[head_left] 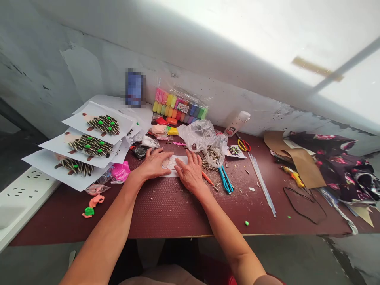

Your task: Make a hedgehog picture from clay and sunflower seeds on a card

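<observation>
On the table in front of me lies a small white card (pixel 170 173), with a pale lump of modelling clay (pixel 171 162) spread on it. My left hand (pixel 153 163) rests at the card's left side, its fingers stretched out and touching the clay. From the right, my right hand (pixel 191 171) lies over the card's edge, fingers apart, its thumb and fingertips at the clay. Neither hand grips anything. Just beyond my right hand are loose sunflower seeds (pixel 208 158), partly under a clear plastic bag (pixel 197 134). An orange pen-like tool (pixel 207 178) and a blue utility knife (pixel 226 180) lie beside it.
Stacked cards with seed hedgehogs (pixel 89 144) stand at left by a power strip (pixel 25 194). Behind are coloured clay packs (pixel 179 107) and a white bottle (pixel 238 123). Rightward lie scissors (pixel 244 145), glue sticks (pixel 263 184), a glue gun (pixel 294 177) and flowered cloth (pixel 335 158).
</observation>
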A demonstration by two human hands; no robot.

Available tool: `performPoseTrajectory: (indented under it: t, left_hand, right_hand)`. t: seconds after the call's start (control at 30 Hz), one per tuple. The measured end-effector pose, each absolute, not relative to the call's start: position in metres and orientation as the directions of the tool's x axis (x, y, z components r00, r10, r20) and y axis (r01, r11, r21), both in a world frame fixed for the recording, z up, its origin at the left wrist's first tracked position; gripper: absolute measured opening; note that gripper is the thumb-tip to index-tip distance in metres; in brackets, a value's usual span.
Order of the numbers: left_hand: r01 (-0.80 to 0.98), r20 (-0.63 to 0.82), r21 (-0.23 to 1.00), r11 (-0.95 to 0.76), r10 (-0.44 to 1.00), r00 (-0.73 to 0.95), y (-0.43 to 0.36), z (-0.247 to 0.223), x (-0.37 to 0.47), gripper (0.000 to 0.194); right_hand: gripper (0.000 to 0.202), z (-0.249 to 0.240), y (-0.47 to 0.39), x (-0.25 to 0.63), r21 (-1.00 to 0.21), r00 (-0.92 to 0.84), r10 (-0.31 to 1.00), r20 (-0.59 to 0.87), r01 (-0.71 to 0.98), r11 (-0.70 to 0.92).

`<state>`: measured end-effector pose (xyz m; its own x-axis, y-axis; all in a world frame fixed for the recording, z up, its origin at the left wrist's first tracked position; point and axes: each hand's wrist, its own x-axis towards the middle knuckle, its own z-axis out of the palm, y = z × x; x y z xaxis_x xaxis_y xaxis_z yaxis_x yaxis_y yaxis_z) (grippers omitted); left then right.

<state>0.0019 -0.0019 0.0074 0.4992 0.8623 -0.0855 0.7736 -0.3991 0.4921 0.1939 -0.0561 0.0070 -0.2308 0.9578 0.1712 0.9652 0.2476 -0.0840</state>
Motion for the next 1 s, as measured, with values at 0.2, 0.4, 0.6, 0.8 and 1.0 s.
performPoseTrajectory:
  t: [0.2,0.4,0.6,0.8,1.0]
  left_hand:
    - [0.766,-0.077,0.501,-0.403,0.861,0.503,-0.002,0.008,0.002,0.072]
    - [0.773,-0.089,0.499,-0.392,0.864,0.495,-0.002,0.009,0.002,0.074]
    - [0.774,-0.097,0.494,-0.395,0.860,0.500,-0.002,0.010,0.003,0.075]
    - [0.775,-0.082,0.490,-0.400,0.863,0.498,-0.001,0.007,0.002,0.073]
    - [0.766,-0.074,0.502,-0.402,0.863,0.501,0.000,0.006,0.002,0.074]
  right_hand:
    - [0.037,0.005,-0.053,0.193,-0.124,-0.184,0.972,0.145,0.972,0.202]
    - [0.035,-0.002,-0.044,0.200,-0.259,-0.134,0.979,0.155,0.951,0.171]
    - [0.035,-0.006,-0.042,0.207,-0.248,-0.122,0.967,0.223,0.953,0.177]
    - [0.038,-0.003,-0.045,0.204,-0.153,-0.196,0.970,0.145,0.964,0.218]
    - [0.037,0.007,-0.040,0.200,-0.153,-0.213,0.974,0.081,0.963,0.223]
